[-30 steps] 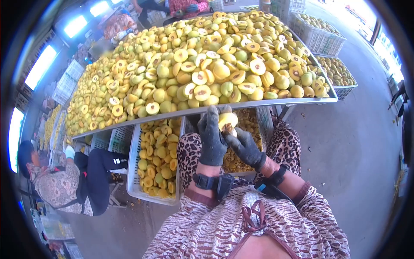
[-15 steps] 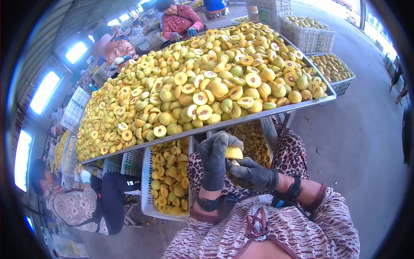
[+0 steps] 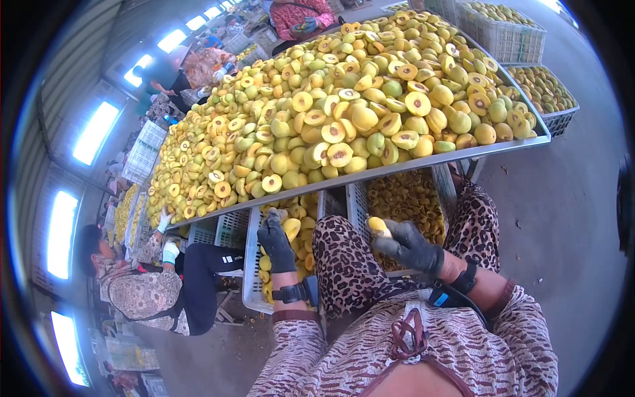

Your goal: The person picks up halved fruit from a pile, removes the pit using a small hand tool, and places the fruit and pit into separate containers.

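My left hand (image 3: 276, 245), in a dark glove, is over a white crate (image 3: 251, 281) of yellow peach halves, to the left of my knee. A peach half (image 3: 291, 229) shows at its thumb side, with the fingers curled around it. My right hand (image 3: 413, 250), also gloved, is above my lap with thumb and fingers closed on a small yellow piece of fruit (image 3: 379, 227); whether a tool is in that hand too cannot be made out. Just beyond both hands slopes a metal-rimmed table (image 3: 397, 165) heaped with cut peaches (image 3: 350, 119).
Between my knees stands a second crate (image 3: 358, 205) with brownish fruit scraps (image 3: 407, 198). Crates of whole fruit (image 3: 539, 92) are stacked at the right. A person (image 3: 149, 291) sits at the left with white gloves at the table edge; other people sit beyond the table.
My hands were together at the peach half over my lap; now they are apart. The left has moved left over the crate with the half, the right slightly right. The view has shifted.
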The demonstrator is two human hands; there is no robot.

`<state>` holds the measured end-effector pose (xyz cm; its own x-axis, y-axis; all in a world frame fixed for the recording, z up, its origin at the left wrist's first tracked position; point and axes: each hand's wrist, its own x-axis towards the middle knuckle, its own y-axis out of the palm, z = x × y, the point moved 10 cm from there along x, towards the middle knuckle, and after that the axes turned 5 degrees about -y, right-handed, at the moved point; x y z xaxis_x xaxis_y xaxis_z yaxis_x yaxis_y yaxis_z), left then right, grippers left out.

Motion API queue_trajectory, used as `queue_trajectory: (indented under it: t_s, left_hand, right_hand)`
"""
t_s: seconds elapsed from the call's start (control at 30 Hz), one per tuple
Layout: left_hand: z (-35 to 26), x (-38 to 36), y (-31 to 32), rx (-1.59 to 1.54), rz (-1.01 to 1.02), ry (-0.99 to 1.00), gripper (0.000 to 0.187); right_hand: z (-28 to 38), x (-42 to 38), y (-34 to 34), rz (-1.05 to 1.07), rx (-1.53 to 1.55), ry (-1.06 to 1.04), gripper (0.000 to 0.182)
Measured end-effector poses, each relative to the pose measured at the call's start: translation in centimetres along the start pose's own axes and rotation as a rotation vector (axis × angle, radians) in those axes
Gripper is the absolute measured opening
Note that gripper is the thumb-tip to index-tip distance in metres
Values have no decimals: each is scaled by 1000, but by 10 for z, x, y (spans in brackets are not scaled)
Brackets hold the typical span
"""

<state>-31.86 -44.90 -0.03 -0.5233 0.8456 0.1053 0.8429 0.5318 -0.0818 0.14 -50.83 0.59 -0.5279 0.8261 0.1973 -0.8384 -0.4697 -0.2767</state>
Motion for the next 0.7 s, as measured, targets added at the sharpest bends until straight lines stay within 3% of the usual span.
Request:
queue_trajectory:
  t_s: [0.03, 0.1, 0.17, 0.23, 0.27, 0.3, 0.33, 0.37, 0.4, 0.47, 0.53, 0.6, 0.67, 0.7]
  left_hand:
    - [2, 7, -2, -7, -3, 2, 32]
    - [-56, -3, 36, 566, 21, 716, 24]
    - [-79, -9, 96, 500, 41, 761, 30]
    - [-87, -10, 161, 575, 161, 756, 43]
    - [-78, -4, 188, 690, 163, 723, 50]
    - [-68, -1, 211, 945, 182, 544, 53]
    - [-65, -4, 222, 1011, 72, 650, 45]
    - [-53, 0, 229, 1003, 109, 663, 39]
    - [-48, -3, 238, 994, 155, 679, 34]
    - [-48, -15, 236, 1046, 77, 717, 34]
    - [-64, -25, 228, 975, -18, 813, 39]
    - [-65, -25, 225, 858, 73, 708, 45]
    - [-61, -13, 231, 932, 126, 614, 52]
    - [-58, -9, 239, 1066, 105, 713, 54]
  right_hand:
    - [-49, -4, -13, 16, -482, 158, 29]
    - [-87, -20, -11, 43, -535, 173, 29]
    - [-84, -23, -9, 105, -588, 203, 30]
    - [-29, -7, -25, -125, -524, 77, 31]
    - [-30, -9, -23, -114, -534, 79, 31]
    - [-35, -10, -22, -110, -320, 95, 31]
    - [-40, -10, -25, -108, -113, 103, 31]
    - [-58, -22, -23, -102, 95, 233, 30]
    - [-68, -24, -28, -113, 68, 223, 30]
    - [-111, -48, -26, 162, -729, 468, 26]
    - [-93, -47, -38, 171, -867, 481, 28]
    - [-51, -24, -52, -314, -84, 139, 28]
    - [-33, -11, -51, -391, -74, 83, 26]
    - [-22, -13, -55, -482, -83, 8, 25]
